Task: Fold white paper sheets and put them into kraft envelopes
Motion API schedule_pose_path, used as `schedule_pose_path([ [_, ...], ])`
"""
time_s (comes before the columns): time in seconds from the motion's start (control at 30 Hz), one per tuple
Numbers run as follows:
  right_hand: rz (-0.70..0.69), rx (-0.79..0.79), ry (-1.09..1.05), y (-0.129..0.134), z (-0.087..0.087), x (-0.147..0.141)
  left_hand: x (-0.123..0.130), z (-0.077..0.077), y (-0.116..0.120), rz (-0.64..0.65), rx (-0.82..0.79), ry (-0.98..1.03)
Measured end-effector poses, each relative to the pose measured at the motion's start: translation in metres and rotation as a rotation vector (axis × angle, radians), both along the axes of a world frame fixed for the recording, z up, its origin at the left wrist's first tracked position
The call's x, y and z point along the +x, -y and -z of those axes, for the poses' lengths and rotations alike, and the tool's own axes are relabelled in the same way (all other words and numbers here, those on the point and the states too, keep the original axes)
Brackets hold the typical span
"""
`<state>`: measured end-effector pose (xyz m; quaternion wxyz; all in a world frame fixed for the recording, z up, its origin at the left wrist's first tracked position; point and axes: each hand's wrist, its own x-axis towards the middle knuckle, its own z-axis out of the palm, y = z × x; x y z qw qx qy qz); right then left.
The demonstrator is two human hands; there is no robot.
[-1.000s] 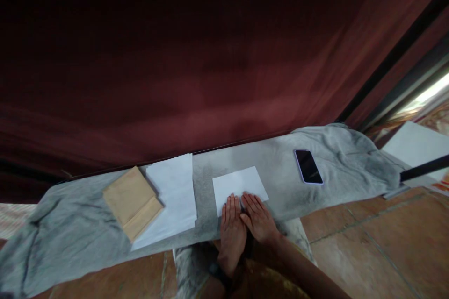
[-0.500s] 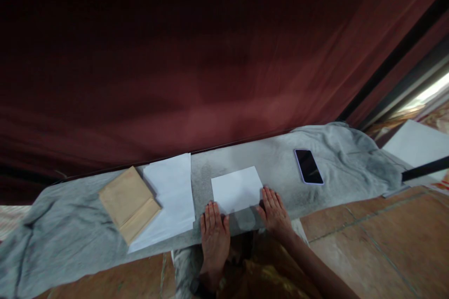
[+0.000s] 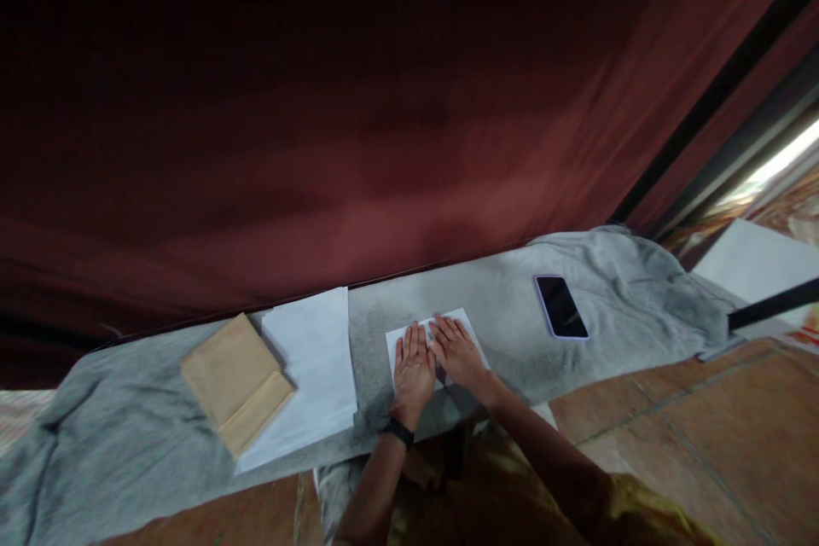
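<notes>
A white sheet of paper (image 3: 467, 319) lies on the grey cloth (image 3: 512, 299), partly covered by both hands. My left hand (image 3: 414, 365) rests flat on its left half, fingers stretched forward, a black band on the wrist. My right hand (image 3: 457, 350) lies flat on the right half, fingertips near the paper's far edge. The two hands are close together, and neither grips anything.
To the left lie a stack of white paper (image 3: 316, 358) and a brown folder-like piece (image 3: 234, 375) overlapping it. A phone with a purple edge (image 3: 561, 307) lies to the right. A dark red curtain (image 3: 384, 145) hangs behind.
Both hands have moved forward and inward, from the near edge of the small white sheet onto its middle. They now cover much of it.
</notes>
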<state>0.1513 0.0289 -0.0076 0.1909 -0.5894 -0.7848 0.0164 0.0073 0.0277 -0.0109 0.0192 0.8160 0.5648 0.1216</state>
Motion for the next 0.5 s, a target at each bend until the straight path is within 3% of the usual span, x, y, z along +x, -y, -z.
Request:
schedule_pose_path([
  [0.27,0.161,0.071,-0.02,-0.004,0.013,0.007,-0.028,-0.001,-0.004,-0.207,0.082,0.031],
  [0.5,0.219,0.104,-0.041,-0.002,0.018,0.011,-0.052,-0.001,0.008,-0.365,-0.002,0.312],
])
